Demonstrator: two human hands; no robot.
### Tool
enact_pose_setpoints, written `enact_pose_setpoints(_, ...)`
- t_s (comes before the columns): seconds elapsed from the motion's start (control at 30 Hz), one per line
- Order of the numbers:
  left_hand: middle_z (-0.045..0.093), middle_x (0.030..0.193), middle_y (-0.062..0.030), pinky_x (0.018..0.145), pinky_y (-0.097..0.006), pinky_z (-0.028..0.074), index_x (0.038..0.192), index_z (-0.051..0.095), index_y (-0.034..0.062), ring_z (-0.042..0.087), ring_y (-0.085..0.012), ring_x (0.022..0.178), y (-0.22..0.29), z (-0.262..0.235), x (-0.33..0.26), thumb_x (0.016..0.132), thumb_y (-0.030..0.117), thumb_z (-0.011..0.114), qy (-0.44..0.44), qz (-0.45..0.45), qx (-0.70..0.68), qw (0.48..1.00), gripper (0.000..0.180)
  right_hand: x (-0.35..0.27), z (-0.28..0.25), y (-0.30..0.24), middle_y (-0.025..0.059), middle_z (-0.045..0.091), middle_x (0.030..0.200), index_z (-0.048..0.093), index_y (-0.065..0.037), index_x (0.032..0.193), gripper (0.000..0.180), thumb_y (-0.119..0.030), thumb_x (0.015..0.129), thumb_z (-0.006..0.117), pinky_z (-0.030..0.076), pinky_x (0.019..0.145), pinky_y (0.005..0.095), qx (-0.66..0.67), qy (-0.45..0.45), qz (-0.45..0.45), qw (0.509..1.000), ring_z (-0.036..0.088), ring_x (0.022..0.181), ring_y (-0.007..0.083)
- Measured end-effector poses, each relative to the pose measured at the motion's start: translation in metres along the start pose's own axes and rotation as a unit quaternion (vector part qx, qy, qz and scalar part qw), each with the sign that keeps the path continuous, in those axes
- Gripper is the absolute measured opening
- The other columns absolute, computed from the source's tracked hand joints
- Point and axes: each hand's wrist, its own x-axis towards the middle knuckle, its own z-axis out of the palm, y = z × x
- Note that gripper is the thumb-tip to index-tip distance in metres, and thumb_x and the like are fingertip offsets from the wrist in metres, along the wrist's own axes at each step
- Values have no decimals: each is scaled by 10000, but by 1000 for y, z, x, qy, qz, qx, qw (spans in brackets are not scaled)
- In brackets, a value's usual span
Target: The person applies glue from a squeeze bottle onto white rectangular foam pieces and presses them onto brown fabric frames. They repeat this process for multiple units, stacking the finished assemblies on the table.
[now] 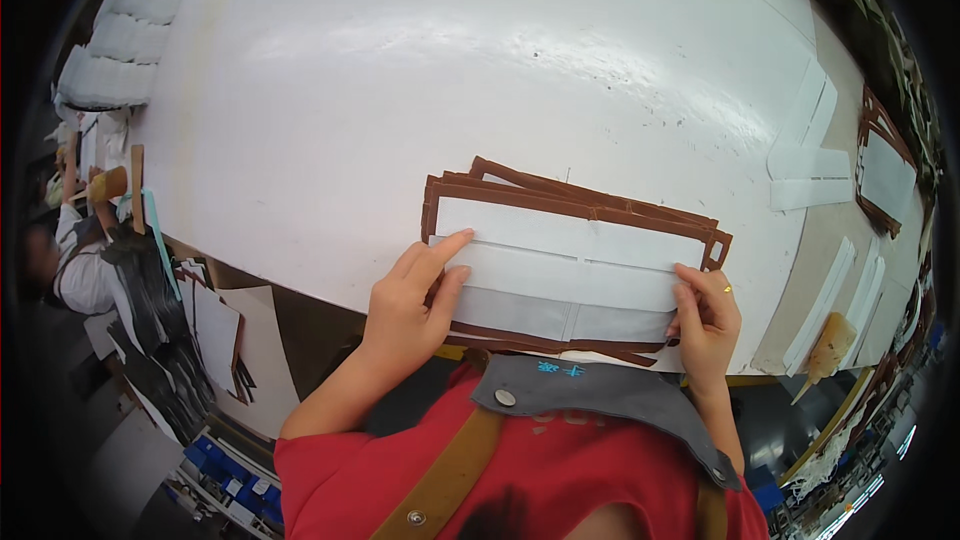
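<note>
A white slotted panel lies on a small stack of brown-edged leather pieces at the table's near edge. Two thin slits run across it, with a greyish strip along its lower part. My left hand rests on the panel's left end, forefinger stretched out along the slit and thumb apart from it. At the right end, my right hand has its fingers curled against the panel's edge, closed on it. The undersides of those fingers are partly hidden.
The white table stretches far ahead. Loose white strips, more brown-edged pieces and a yellowish glue bottle lie to the right. White bundles are stacked at far left, where another person works.
</note>
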Motion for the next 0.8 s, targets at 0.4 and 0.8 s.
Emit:
enact_pose_setpoints(0.4,472,714,-60,528,-299,404,1080,619,92,474,-198,614,-3,0,7,755,23,625,13,98,209,973,332,2,-2,3,21,473,737,631,-26,1025,253,61,794,574,365,422,187,-27,2,-30,999,440,487,54)
enact_pose_setpoints(0.8,455,724,-59,541,-301,370,1043,637,88,448,-194,628,-10,5,6,743,-7,621,46,131,209,968,315,5,-3,-4,44,480,705,618,-39,1072,309,39,774,595,376,514,230,-124,-4,-80,989,446,578,121)
